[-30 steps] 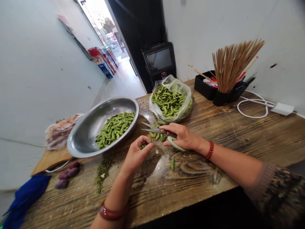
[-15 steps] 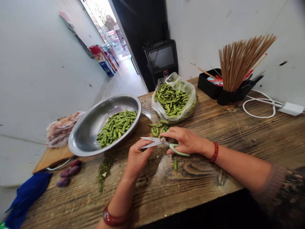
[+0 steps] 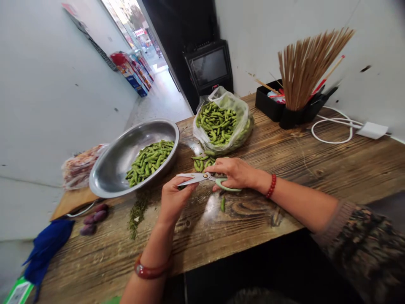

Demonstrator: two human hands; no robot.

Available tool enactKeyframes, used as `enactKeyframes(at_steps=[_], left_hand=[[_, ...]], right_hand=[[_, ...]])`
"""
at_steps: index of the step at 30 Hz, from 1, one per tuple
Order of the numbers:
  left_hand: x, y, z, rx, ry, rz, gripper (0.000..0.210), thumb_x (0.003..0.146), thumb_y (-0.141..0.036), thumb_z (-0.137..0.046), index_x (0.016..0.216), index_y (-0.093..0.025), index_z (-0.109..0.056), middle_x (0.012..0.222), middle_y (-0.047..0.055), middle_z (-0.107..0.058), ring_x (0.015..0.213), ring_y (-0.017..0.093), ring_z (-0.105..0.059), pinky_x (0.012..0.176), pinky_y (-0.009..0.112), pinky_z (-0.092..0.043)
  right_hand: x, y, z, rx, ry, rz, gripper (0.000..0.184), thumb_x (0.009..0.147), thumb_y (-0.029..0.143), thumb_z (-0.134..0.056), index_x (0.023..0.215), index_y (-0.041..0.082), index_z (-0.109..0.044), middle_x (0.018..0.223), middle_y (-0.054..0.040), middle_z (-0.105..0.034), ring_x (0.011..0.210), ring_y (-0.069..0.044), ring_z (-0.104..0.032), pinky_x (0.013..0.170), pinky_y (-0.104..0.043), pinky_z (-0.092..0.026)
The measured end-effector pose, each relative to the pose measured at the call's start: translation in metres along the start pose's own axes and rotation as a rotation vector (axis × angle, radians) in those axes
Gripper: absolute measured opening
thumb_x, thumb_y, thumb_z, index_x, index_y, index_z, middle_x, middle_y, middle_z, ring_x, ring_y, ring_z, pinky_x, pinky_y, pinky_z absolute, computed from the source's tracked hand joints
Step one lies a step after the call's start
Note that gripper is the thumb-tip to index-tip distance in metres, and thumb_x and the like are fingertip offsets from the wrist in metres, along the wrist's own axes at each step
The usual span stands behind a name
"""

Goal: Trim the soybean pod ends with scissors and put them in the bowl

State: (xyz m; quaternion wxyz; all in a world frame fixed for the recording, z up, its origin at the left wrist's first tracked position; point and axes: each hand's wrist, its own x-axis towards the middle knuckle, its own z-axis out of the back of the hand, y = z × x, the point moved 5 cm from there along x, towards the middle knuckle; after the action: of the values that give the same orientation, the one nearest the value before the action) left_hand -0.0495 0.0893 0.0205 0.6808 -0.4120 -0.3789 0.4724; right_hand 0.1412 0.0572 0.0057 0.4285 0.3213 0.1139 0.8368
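Note:
In my right hand (image 3: 232,172) is a pair of scissors (image 3: 205,176) with pale green handles. Its blades point left and stand slightly apart. My left hand (image 3: 176,196) is closed at the blade tips, thumb and fingers pinching an edamame pod that is mostly hidden; only a dark green bit shows. A single edamame pod (image 3: 223,204) lies on the wood below the scissors. Just beyond my hands is a small pile of pods (image 3: 200,164). Behind that pile, an open plastic bag (image 3: 245,122) is full of pods. More trimmed-looking pods lie in a metal basin (image 3: 109,169) at the left.
Green scraps (image 3: 136,217) are scattered on the wooden table (image 3: 253,236). Purple-red round items (image 3: 95,217), a blue cloth (image 3: 50,240) and a bagged pinkish item (image 3: 80,166) lie left. At the right stand a black holder (image 3: 268,105) with sticks (image 3: 303,71) and a white cable (image 3: 332,141).
The whole view has shifted, so the table's things sit slightly further left and higher. My hands and the scissors keep nearly the same pose, the blades still apart.

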Motion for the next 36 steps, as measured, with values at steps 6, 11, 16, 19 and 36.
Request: enactKeyframes(at_steps=[6,11,16,19,36], left_hand=[[0.007,-0.008,-0.013,-0.145,0.004,0.123,0.023,0.063,-0.027,-0.079,0.081,-0.014,-0.073,0.077,0.002,-0.069,0.064,0.011,-0.057,0.059,0.022,-0.043],[0.019,-0.014,-0.038,-0.504,0.053,0.265,0.03,0.064,-0.034,-0.079,0.078,-0.015,-0.06,0.056,-0.008,-0.048,0.039,0.001,-0.032,0.037,0.016,-0.021],[0.027,-0.013,-0.06,-0.739,0.127,0.291,0.035,0.066,-0.033,-0.079,0.073,-0.015,-0.05,0.062,-0.006,-0.053,0.039,0.0,-0.032,0.034,0.013,-0.021],[0.027,-0.008,-0.061,-0.82,0.131,0.311,0.032,0.066,-0.03,-0.079,0.078,-0.015,-0.053,0.066,-0.005,-0.057,0.039,0.0,-0.033,0.034,0.012,-0.023],[0.007,-0.003,-0.076,-0.694,0.283,0.386,0.028,0.068,-0.036,-0.077,0.08,-0.017,-0.059,0.062,-0.005,-0.057,0.044,0.002,-0.041,0.04,0.013,-0.029]], right_hand=[[0.003,0.0,0.014,0.013,-0.06,-0.01,0.05,0.075,0.043,-0.074,0.118,0.021,-0.062,0.081,-0.0016,-0.06,0.068,-0.013,-0.055,0.061,-0.023,-0.04],[0.005,-0.01,0.031,0.099,-0.217,-0.069,0.055,0.072,0.045,-0.076,0.118,0.018,-0.062,0.086,-0.0036,-0.063,0.071,-0.014,-0.056,0.069,-0.025,-0.046],[0.003,-0.017,0.041,0.142,-0.248,-0.107,0.061,0.069,0.04,-0.079,0.122,0.019,-0.059,0.091,-0.0042,-0.063,0.074,-0.014,-0.057,0.071,-0.027,-0.049],[0.002,-0.019,0.043,0.163,-0.27,-0.157,0.061,0.068,0.039,-0.079,0.122,0.02,-0.058,0.09,-0.0034,-0.062,0.075,-0.015,-0.057,0.072,-0.028,-0.05],[0.003,-0.019,0.023,0.352,-0.31,-0.143,0.05,0.071,0.041,-0.077,0.112,0.017,-0.064,0.103,-0.0084,-0.069,0.087,-0.018,-0.065,0.079,-0.03,-0.053]])
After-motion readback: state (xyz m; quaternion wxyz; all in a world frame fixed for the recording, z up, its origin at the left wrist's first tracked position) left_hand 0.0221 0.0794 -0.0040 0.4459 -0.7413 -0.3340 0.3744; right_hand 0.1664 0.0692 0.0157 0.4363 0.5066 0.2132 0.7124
